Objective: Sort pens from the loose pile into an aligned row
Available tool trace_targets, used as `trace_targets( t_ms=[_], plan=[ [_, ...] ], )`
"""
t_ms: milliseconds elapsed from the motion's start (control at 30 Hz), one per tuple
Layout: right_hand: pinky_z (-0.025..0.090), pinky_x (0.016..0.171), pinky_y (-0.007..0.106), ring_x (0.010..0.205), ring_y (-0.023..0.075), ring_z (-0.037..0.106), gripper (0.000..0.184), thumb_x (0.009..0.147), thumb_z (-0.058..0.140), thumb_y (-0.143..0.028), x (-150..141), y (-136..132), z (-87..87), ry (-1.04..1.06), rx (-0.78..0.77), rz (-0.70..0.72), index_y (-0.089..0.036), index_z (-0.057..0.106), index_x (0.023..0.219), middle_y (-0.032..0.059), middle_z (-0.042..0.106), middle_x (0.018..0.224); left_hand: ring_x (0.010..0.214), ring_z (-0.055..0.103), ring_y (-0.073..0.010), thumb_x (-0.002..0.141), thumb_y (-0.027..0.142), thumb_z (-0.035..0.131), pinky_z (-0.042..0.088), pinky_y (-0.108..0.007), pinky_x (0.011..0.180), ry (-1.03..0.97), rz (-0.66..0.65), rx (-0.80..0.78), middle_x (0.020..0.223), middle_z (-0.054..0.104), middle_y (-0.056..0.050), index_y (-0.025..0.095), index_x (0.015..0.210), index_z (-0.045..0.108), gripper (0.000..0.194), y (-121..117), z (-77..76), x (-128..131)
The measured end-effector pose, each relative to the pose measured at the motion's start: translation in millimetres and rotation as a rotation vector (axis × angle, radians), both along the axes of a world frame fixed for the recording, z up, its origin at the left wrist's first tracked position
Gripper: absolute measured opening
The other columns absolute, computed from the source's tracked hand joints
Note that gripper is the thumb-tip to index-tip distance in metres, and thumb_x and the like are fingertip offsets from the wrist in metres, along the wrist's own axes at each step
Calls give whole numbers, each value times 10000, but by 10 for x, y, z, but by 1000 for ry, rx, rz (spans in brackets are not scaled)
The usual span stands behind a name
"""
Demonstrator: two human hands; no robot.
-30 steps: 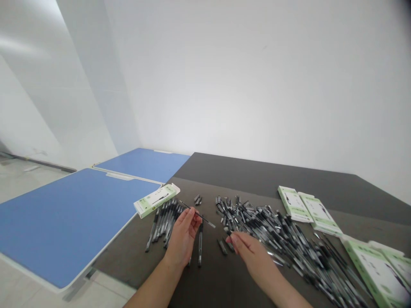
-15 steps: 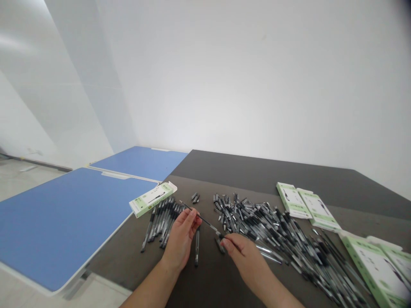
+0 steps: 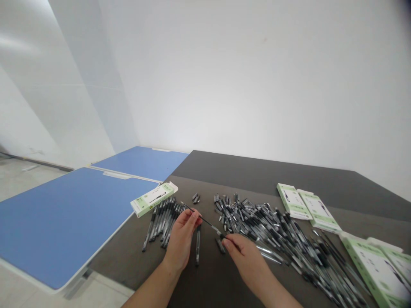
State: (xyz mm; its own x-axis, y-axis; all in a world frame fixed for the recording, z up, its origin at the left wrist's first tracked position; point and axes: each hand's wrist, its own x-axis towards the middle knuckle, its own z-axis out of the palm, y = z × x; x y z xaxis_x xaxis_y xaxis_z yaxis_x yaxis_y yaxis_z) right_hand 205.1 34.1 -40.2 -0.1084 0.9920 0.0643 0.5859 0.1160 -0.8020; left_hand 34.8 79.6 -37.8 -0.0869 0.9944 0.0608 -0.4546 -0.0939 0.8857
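Dark table edge (image 3: 112, 241) beside left hand (image 3: 181, 244) holding pen (image 3: 204, 220).

Here we go at the dark bench (image 3: 205, 282): the left hand (image 3: 181, 241) pinches a slim black pen (image 3: 202, 219) above the surface, and the right hand (image 3: 247, 261) has its fingers (image 3: 229, 244) right at the pen's far end! To the right, a big loose pile of pens (image 3: 272, 229); to the left, a tighter bunch of pens (image 3: 162, 224) beside a green-and-white pen box (image 3: 153, 199), with a blue folding table (image 3: 64, 218) alongside!
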Motion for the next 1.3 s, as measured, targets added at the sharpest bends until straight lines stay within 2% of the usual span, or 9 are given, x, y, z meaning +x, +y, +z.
trace_targets(
  t_ms=[800, 867, 933, 1000, 1067, 1133, 1200, 1233, 1300],
  plan=[
    [395, 678, 277, 763, 192, 578, 238, 853, 436, -324, 11, 7, -5, 27, 56, -43, -190, 629, 813, 37, 652, 791, 727, 561, -107, 722, 306, 666, 446, -217, 727, 101, 37, 15, 762, 601, 11, 171, 803, 637, 161, -1, 9, -13],
    [394, 673, 278, 752, 190, 577, 232, 850, 445, -322, 1, 0, -1, 27, 56, -34, -189, 631, 810, 35, 650, 782, 717, 564, -114, 725, 304, 661, 442, -217, 724, 176, -3, 22, 745, 612, 7, 170, 784, 645, 146, -29, 45, -3],
    [397, 676, 279, 751, 189, 577, 235, 849, 450, -325, -10, -10, 9, 46, 65, -21, -186, 636, 814, 37, 653, 787, 752, 580, -136, 716, 289, 667, 442, -227, 749, 269, -129, 30, 767, 645, -16, 169, 788, 669, 140, -84, 98, 20],
    [403, 680, 277, 760, 185, 579, 251, 856, 442, -338, -17, -19, 22, 88, 76, -3, -185, 638, 823, 38, 654, 801, 832, 600, -173, 699, 273, 679, 443, -250, 795, 322, -283, 47, 856, 679, -51, 176, 870, 693, 197, -146, 141, 49],
    [408, 666, 269, 747, 181, 576, 279, 861, 434, -372, -15, -23, 31, 142, 82, -3, -183, 635, 822, 35, 648, 786, 880, 609, -196, 704, 280, 669, 446, -278, 825, 334, -338, 67, 935, 688, -69, 193, 971, 685, 282, -183, 153, 66],
    [409, 624, 263, 700, 175, 568, 322, 859, 428, -425, -5, -22, 33, 203, 71, -40, -180, 633, 824, 30, 634, 744, 839, 622, -195, 732, 313, 636, 458, -292, 804, 357, -244, 69, 932, 693, -64, 207, 1017, 668, 306, -162, 139, 53],
    [402, 573, 259, 642, 168, 553, 369, 848, 429, -480, 7, -17, 35, 275, 52, -101, -173, 634, 851, 28, 621, 716, 789, 626, -192, 757, 338, 603, 464, -292, 768, 475, -79, 62, 897, 697, -56, 209, 1023, 659, 301, -63, 123, 4],
    [397, 552, 258, 616, 163, 543, 391, 841, 431, -501, 11, -14, 37, 312, 43, -131, -168, 633, 867, 29, 617, 711, 783, 626, -193, 763, 338, 593, 462, -290, 758, 588, 2, 69, 892, 696, -54, 207, 1029, 652, 302, 15, 123, -31],
    [385, 522, 256, 567, 151, 516, 423, 828, 437, -529, 13, -11, 46, 367, 30, -170, -158, 633, 880, 27, 605, 692, 826, 619, -200, 798, 319, 546, 451, -291, 778, 966, 98, 134, 912, 686, -62, 197, 1046, 635, 290, 212, 143, -108]
  ],
)
